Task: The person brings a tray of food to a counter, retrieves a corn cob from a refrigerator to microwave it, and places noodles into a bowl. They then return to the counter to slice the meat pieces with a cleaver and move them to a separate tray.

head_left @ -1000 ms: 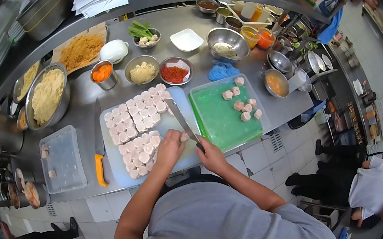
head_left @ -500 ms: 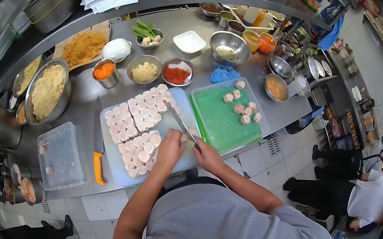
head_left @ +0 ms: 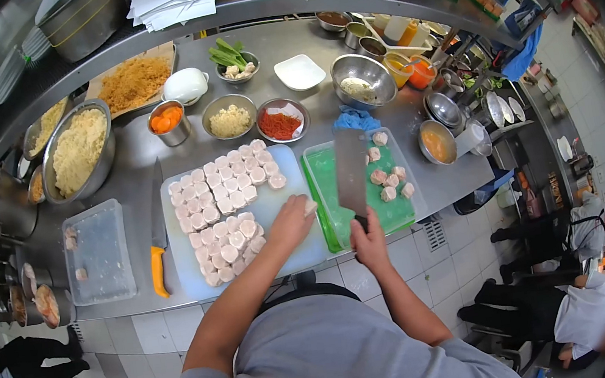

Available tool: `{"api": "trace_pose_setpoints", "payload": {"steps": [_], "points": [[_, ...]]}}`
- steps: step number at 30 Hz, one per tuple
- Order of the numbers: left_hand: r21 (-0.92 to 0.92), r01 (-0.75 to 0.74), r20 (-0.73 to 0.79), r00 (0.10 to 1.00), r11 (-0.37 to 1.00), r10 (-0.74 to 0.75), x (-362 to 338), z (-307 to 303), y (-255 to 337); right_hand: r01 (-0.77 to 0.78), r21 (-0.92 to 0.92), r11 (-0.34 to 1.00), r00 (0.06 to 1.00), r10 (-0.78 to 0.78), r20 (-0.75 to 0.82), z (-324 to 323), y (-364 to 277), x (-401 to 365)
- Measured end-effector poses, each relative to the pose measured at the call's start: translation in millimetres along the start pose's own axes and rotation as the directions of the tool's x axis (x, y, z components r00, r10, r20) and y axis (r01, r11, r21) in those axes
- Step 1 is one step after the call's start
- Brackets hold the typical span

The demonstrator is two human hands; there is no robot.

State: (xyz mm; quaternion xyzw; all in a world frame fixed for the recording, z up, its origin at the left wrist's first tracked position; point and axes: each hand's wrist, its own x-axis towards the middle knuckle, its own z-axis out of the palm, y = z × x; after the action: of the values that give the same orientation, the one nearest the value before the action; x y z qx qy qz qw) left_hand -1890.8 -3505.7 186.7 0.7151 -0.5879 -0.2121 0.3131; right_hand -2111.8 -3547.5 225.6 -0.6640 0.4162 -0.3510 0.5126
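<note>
My right hand (head_left: 368, 241) grips the black handle of a cleaver (head_left: 351, 171), its broad blade raised upright over the near-left part of the green-bottomed tray (head_left: 329, 220). My left hand (head_left: 293, 222) pinches a small pale pinkish piece (head_left: 310, 207) at the right edge of the white cutting board (head_left: 293, 259). Rows of similar rounded, pale pieces (head_left: 229, 241) cover the board's left and middle, packed side by side. Several more loose pieces (head_left: 389, 193) lie in the green-bottomed tray, some partly hidden behind the blade.
Left of the board lie a yellow-handled knife (head_left: 159, 269) and a clear plastic tray (head_left: 105, 284). Bowls of red shreds (head_left: 279, 125), chopped garlic-like bits (head_left: 229, 120) and carrot slices (head_left: 167, 119) stand behind. A blue cloth (head_left: 356, 118) sits beyond the tray. Other people (head_left: 582, 313) stand at right.
My right hand has swung the cleaver from the board rightward over the tray, turning the blade broadside. My left hand has shifted right with a pale piece.
</note>
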Motion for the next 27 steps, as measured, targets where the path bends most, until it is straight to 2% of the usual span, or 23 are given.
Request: {"api": "trace_pose_setpoints", "payload": {"steps": [1,5,7,8,10,11,13,14,16,18,20,21,23,27], "points": [[-0.141,0.064,0.024,0.998,0.988,-0.061,6.8,0.8,10.1,-0.023,0.025,0.999,0.999,0.024,-0.034,-10.1,-3.6,0.9],[-0.241,0.069,0.028,0.998,0.968,-0.064,36.1,15.4,53.7,-0.071,0.089,0.994,0.988,0.082,-0.134,-42.0,-18.4,6.4],[-0.355,-0.004,-0.007,1.000,0.935,0.001,51.7,22.3,71.1,-0.070,0.116,0.991,0.985,0.087,-0.152,-51.7,-15.5,10.5],[-0.354,0.001,-0.008,1.000,0.935,-0.004,60.8,30.5,75.8,-0.068,0.142,0.987,0.981,0.092,-0.172,-55.5,-12.9,12.8],[-0.429,-0.230,-0.178,0.970,0.874,0.168,70.3,36.0,82.6,-0.058,0.129,0.990,0.980,0.081,-0.180,-59.5,-10.4,14.3],[-0.425,-0.220,-0.177,0.971,0.878,0.158,68.6,32.1,82.7,-0.055,0.153,0.987,0.979,0.083,-0.187,-60.5,-10.8,14.0],[-0.266,-0.133,-0.039,0.991,0.955,0.127,64.0,17.3,90.5,-0.055,0.165,0.985,0.978,0.087,-0.191,-61.3,-10.4,13.9],[-0.261,-0.127,-0.040,0.992,0.957,0.120,55.1,0.4,92.2,-0.058,0.170,0.984,0.979,0.089,-0.183,-61.4,-10.1,12.5],[-0.162,-0.187,-0.077,0.981,0.969,0.176,20.2,-46.6,73.8,-0.072,0.178,0.981,0.986,0.097,-0.137,-60.3,-8.9,8.5],[-0.004,-0.155,-0.231,0.961,0.988,0.150,-25.6,-81.0,37.0,-0.098,0.151,0.984,0.989,0.113,-0.097,-58.4,-2.1,2.9],[0.033,0.072,-0.232,0.971,0.997,-0.063,-72.0,-116.1,1.2,-0.121,0.119,0.986,0.990,0.128,-0.059,-52.7,3.4,-2.8],[0.034,0.078,-0.233,0.970,0.996,-0.068,-91.7,-121.4,-8.9,-0.131,0.108,0.985,0.991,0.132,-0.006,-46.3,3.8,-5.3],[0.177,0.225,-0.231,0.956,0.958,-0.182,-115.2,-126.3,-21.7,-0.144,0.092,0.985,0.987,0.137,0.080,-30.3,8.3,-6.4],[0.245,0.208,-0.279,0.951,0.947,-0.136,-112.6,-105.1,-32.2,-0.205,0.129,0.970,0.964,0.177,0.200,-2.4,4.0,-2.5]]}}
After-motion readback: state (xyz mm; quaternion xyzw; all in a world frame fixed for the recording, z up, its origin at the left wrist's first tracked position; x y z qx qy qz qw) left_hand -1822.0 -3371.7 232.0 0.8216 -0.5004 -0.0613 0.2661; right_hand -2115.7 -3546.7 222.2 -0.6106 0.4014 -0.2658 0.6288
